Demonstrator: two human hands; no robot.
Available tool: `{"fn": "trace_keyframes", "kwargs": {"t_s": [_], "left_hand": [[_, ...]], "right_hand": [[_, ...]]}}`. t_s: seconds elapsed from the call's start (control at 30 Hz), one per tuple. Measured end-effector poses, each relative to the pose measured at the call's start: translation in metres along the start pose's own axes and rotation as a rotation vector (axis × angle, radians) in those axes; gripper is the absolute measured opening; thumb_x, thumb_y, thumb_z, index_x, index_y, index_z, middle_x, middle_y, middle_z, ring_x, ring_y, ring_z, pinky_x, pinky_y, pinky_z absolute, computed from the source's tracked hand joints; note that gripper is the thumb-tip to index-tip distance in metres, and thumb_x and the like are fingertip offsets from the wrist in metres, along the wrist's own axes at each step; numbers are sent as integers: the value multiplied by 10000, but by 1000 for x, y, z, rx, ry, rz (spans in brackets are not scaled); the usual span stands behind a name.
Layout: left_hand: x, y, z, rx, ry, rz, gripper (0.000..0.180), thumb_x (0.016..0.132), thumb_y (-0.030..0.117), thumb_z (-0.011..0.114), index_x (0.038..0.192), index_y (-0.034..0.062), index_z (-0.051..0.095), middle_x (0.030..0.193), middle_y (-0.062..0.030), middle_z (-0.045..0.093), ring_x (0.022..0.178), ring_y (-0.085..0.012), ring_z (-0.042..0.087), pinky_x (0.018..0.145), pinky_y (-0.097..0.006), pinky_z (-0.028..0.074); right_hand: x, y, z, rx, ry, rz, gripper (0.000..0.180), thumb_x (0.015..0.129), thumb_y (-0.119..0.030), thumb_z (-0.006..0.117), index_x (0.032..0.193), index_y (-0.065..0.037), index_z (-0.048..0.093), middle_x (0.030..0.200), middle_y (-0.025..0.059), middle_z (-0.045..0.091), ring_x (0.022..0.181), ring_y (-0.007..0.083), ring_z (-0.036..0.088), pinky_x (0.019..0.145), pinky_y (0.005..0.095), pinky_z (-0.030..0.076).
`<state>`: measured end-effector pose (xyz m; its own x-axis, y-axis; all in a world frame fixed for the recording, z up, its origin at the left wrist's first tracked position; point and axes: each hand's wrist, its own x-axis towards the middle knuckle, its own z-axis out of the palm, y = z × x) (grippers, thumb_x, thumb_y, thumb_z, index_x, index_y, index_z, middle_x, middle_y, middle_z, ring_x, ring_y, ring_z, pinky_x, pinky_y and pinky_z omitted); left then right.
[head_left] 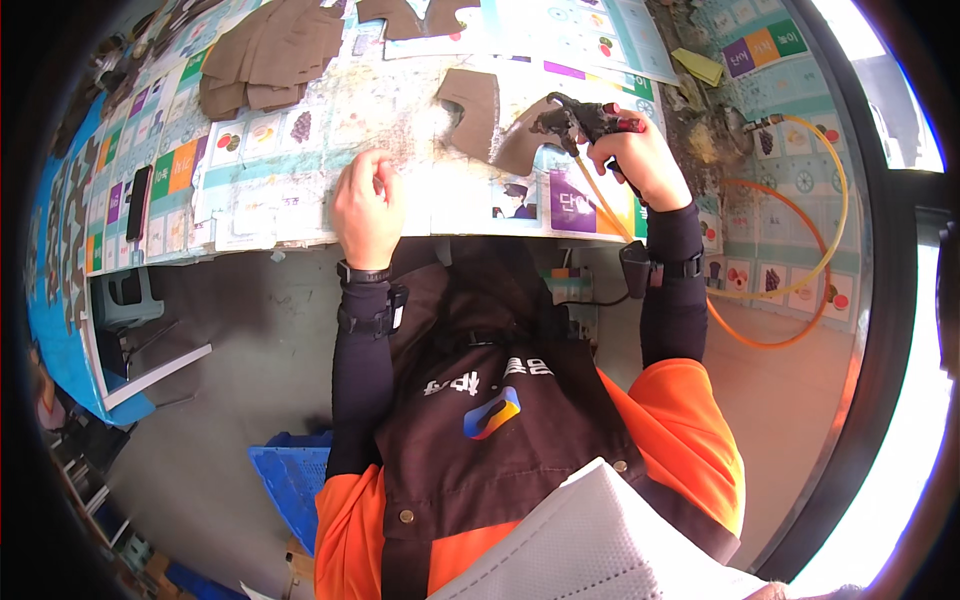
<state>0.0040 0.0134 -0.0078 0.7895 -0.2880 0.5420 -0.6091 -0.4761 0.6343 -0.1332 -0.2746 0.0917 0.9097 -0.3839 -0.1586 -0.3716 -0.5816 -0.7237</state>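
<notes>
Dark tool [575,122]: grip hidden inside the right hand [645,160]
Left hand [368,208]: curled fingertips partly hidden
Blue crate [285,485]: partly behind the left sleeve [352,500]
White mask [600,540]: cut off by the lower edge

Worktable [290,215]: one phone [139,203] and one brown stack [268,60] on top, one spray gun [580,122] above. Below worktable, near side: one blue basket [290,485]. Right of worktable: one yellow hose [846,185], one orange hose [772,345].

a dark phone [139,204] lies on the table [265,205], near its left front edge. just below that edge shows a pale stool [146,311], and a blue crate [285,485] against the grey floor [215,400]. a yellow sheet [698,67] lies at the upper right.
</notes>
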Motion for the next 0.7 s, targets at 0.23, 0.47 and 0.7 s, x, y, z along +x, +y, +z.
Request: {"fn": "trace_keyframes", "kwargs": {"t_s": [0.23,0.47,0.7], "left_hand": [[0,0,1,5,-62,-35,99,896,69,606,992,63,634,836,-95,655,679,-249,623,638,-370,510],[0,-1,2,8,-46,-42,99,896,70,608,991,65,634,823,-89,649,674,-242,617,635,-365,504],[1,-1,2,4,-42,-39,96,894,70,613,987,67,635,814,-89,647,675,-243,617,638,-368,502]], "right_hand": [[9,0,-10,56,-30,48,66,731,-39,615,690,-43,666,626,27,617,490,86,513,558,237,462],[14,0,-15,323,157,182,84,711,-77,583,672,-6,608,592,43,601,422,107,475,436,264,372],[14,-1,-20,304,183,173,103,693,-75,571,629,-2,608,589,47,602,426,119,496,436,269,370]]}}
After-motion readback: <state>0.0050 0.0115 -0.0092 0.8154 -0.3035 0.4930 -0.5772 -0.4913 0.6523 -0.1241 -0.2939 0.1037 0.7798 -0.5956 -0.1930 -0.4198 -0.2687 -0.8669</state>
